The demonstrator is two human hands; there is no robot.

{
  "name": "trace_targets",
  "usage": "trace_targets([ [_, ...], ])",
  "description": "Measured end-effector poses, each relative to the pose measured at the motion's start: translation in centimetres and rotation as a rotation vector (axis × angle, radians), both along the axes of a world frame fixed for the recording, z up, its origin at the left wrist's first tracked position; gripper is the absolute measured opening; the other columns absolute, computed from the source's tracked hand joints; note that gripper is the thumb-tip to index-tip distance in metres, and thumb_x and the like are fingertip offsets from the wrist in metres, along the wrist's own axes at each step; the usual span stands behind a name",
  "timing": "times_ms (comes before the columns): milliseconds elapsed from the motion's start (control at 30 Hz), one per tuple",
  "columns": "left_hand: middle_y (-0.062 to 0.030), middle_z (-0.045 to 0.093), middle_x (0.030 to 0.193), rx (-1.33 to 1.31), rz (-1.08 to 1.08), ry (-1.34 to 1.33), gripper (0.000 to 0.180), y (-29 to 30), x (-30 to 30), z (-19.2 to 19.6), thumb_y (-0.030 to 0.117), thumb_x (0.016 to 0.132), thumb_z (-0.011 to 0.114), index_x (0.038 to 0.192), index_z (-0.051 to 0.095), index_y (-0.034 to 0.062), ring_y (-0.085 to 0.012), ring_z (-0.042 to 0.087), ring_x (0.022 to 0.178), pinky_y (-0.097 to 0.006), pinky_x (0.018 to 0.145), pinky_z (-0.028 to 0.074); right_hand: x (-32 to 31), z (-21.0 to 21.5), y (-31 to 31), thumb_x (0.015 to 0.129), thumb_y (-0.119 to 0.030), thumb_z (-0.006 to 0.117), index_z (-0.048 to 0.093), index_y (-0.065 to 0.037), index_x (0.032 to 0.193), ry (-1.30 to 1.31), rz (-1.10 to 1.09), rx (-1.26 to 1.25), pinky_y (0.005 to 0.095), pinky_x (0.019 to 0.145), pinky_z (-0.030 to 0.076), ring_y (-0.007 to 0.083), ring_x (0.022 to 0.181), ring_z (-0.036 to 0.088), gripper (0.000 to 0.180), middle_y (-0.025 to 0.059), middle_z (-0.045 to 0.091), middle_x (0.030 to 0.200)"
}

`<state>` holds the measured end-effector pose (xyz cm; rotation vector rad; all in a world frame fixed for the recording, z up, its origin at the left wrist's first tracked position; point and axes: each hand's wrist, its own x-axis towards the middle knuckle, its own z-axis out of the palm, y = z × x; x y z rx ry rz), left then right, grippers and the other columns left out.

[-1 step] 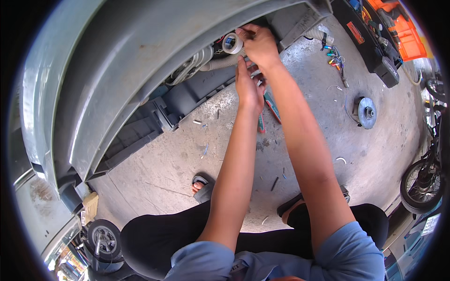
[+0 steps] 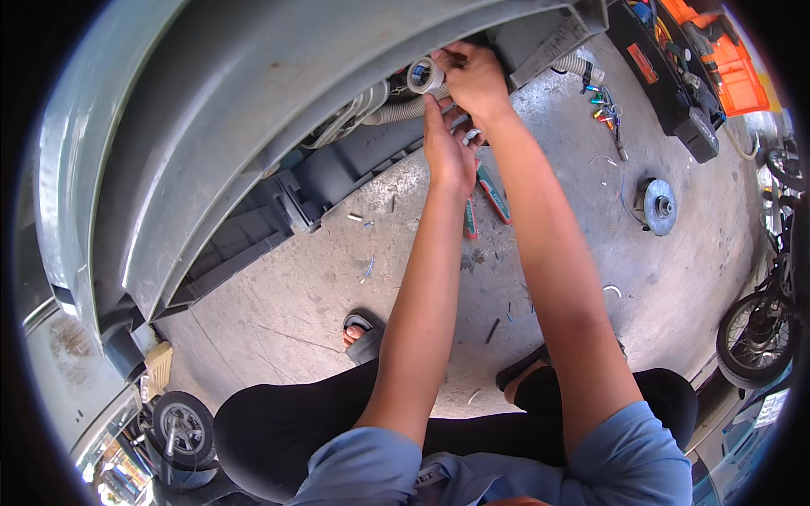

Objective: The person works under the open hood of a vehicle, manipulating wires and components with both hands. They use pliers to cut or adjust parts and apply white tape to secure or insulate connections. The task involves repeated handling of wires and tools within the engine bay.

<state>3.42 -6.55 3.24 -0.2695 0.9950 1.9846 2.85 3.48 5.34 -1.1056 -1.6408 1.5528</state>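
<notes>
White, the ring sits just left of the right hand, whose curled grip I can't make out, and just beyond the half-open left hand's thumb.

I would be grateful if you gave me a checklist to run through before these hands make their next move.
1. Left hand at the pale roll, a fingertip by its lower edge: ok.
2. Right hand firmly gripping the roll: cannot tell, since its fingertips are partly hidden.
3. Grey corrugated tube in sight beside the roll: ok, though only part of it shows.
4. Red-and-green tool handles out of both hands: ok, they lie on the floor beyond the left wrist.
5. Floor free of offcuts: not ok, small scraps are scattered about.
</notes>
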Motion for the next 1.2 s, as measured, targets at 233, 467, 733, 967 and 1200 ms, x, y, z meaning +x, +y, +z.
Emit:
trace_targets([
  [233, 0.0020, 0.055, 0.088, -0.030, 0.066, 0.097, 0.034, 2.0, -5.6, -0.9, 0.047, 0.106, 0.052, 0.108, 0.060, 0.0141, -0.0129, 0.053, 0.087, -0.038, 0.081, 0.041, 0.2, 3.2, 0.1, 0.095, -0.018, 0.072, 0.068, 0.000, 0.123, -0.160, 0.181, 0.063, 0.0350, 0.085, 0.054, 0.0235, 0.096, 0.072, 0.034, 0.0147, 0.076, 0.108],
  [467, -0.0003, 0.057, 0.084, 0.107, 0.196, -0.067, 0.021, 4.1, -5.3, -1.2, 0.031, 0.108, 0.052, 0.104, 0.058, 0.0116, -0.0133, 0.053, 0.073, -0.034, 0.069, 0.044, 0.3, 2.3, 2.9, 0.095, -0.025, 0.062, 0.065, -0.005, 0.130, -0.405, 0.284, 0.580, 0.0414, 0.103, 0.047, 0.0347, 0.123, 0.061, 0.040, 0.0172, 0.067, 0.132],
  [733, -0.0034, 0.065, 0.096, 0.277, 0.215, -0.224, 0.010, 4.3, -5.9, -2.3, 0.013, 0.103, 0.056, 0.113, 0.060, 0.0132, -0.0153, 0.060, 0.077, -0.030, 0.063, 0.047, 1.2, 3.5, 2.4, 0.094, -0.030, 0.058, 0.068, -0.008, 0.124, -0.648, 0.422, 0.890, 0.0486, 0.102, 0.047, 0.0387, 0.121, 0.061, 0.038, 0.0177, 0.068, 0.127],
  [967, -0.0064, 0.068, 0.120, 0.257, 0.174, -0.061, 0.026, 8.8, -7.2, -4.5, 0.026, 0.103, 0.058, 0.126, 0.059, 0.0132, -0.0175, 0.066, 0.098, -0.032, 0.072, 0.053, 0.7, -2.8, 7.2, 0.092, -0.024, 0.061, 0.069, -0.007, 0.122, -0.347, 0.335, 1.492, 0.0478, 0.101, 0.049, 0.0393, 0.119, 0.062, 0.036, 0.0197, 0.069, 0.125],
  [1200, -0.0082, 0.064, 0.134, 0.288, 0.013, -0.204, 0.042, 6.2, -8.1, -4.2, 0.039, 0.103, 0.056, 0.134, 0.058, 0.0117, -0.0226, 0.062, 0.118, -0.038, 0.093, 0.052, 2.7, 2.9, 2.4, 0.091, -0.019, 0.063, 0.065, -0.002, 0.127, -0.505, 0.366, 0.732, 0.0466, 0.102, 0.048, 0.0398, 0.122, 0.060, 0.040, 0.0216, 0.066, 0.130],
])
